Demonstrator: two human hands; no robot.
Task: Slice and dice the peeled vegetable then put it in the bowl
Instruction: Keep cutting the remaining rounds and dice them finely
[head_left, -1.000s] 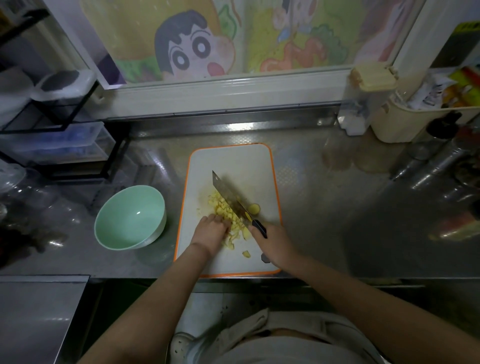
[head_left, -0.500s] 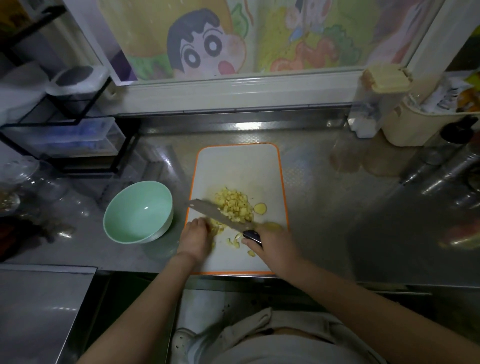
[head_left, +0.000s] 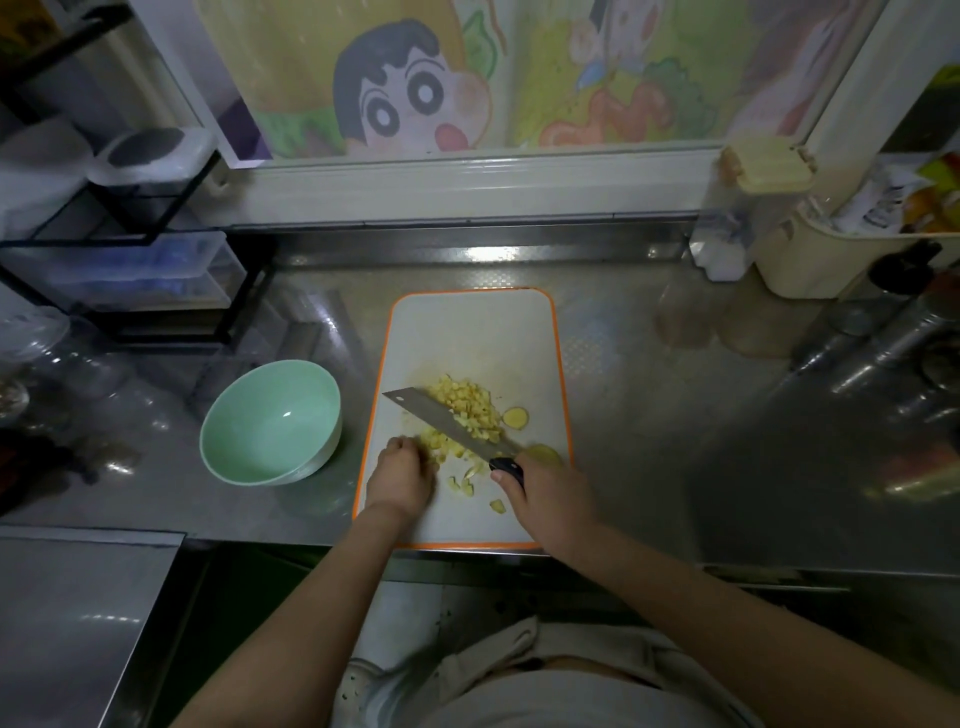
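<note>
A pile of diced yellow vegetable (head_left: 467, 410) lies in the middle of the white, orange-rimmed cutting board (head_left: 467, 332). My right hand (head_left: 550, 493) grips the black handle of a knife (head_left: 441, 418) whose blade slants across the pile, tip pointing left. My left hand (head_left: 402, 475), fingers curled, rests on the board against the pile's near-left edge. A round slice (head_left: 515, 417) lies to the right of the pile, and a few loose bits (head_left: 467, 486) sit between my hands. The empty mint-green bowl (head_left: 272, 423) stands on the counter just left of the board.
The steel counter (head_left: 649, 415) holds a black wire rack with clear drawers (head_left: 130, 270) at back left. A clear container with a beige lid (head_left: 737, 218), a cream tub (head_left: 821, 260) and metal bottles (head_left: 883, 343) stand at the right. The counter's front edge runs just below the board.
The knife blade swung from pointing away from me to slanting leftward across the pile. My left hand slid left to the pile's edge. The view shifted slightly.
</note>
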